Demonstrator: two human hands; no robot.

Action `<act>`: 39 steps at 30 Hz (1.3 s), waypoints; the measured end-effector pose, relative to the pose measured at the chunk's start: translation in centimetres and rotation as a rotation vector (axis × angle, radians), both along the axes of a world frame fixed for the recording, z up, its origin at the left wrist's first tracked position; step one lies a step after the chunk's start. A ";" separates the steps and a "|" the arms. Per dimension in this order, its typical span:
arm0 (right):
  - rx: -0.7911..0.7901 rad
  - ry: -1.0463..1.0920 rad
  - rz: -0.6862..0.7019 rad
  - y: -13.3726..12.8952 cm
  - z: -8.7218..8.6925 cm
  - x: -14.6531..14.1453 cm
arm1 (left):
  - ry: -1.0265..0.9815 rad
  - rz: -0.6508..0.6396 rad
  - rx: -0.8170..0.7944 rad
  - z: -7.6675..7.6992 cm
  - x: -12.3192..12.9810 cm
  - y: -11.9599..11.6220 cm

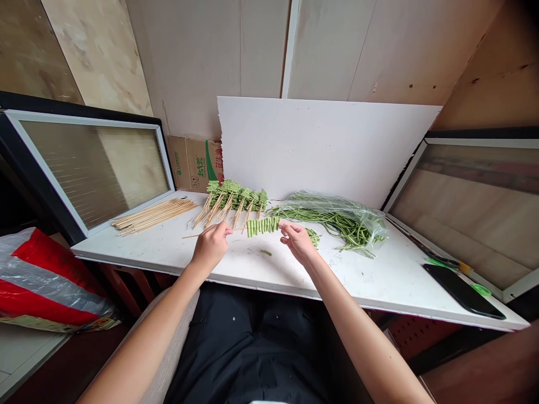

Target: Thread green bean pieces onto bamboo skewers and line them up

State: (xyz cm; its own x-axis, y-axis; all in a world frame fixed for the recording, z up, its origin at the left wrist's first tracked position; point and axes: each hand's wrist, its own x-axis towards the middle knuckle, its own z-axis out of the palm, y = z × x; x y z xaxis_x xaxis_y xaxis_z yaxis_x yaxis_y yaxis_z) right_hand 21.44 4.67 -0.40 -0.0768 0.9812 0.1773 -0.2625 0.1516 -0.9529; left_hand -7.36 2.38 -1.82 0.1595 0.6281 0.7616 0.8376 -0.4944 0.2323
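Observation:
In the head view my left hand (pixel 213 244) pinches a thin bamboo skewer (pixel 238 229), whose bare end sticks out to the left past the fingers. A row of short green bean pieces (pixel 263 225) is threaded side by side along the skewer. At the row's right end, the thumb and fingertips of my right hand (pixel 297 240) are closed on the last bean piece. Both hands are raised over the white table (pixel 248 266). A single cut bean piece (pixel 265 252) lies below the skewer. More cut bean pieces (pixel 314 238) are partly hidden behind my right hand.
Finished bean skewers (pixel 238 196) are stacked at the back. Bare bamboo skewers (pixel 154 216) lie left. Long green beans (pixel 337 220) spill from a clear plastic bag (pixel 370 224). A black phone (pixel 461 290) and scissors (pixel 438 255) lie right. A cardboard box (pixel 189 164) stands behind.

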 end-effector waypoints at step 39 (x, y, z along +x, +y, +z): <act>-0.061 -0.296 -0.197 3.0 -4.2 0.9 | -0.337 0.011 -0.745 0.7 -4.7 6.8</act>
State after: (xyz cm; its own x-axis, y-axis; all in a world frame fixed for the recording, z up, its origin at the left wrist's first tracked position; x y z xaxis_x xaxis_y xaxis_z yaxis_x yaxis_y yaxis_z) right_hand 22.37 7.67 -4.64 0.0757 0.9903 0.1162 0.0549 0.1123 -0.9922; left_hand -12.08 9.20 -1.11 -0.0125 0.9887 0.1496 0.6676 -0.1031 0.7374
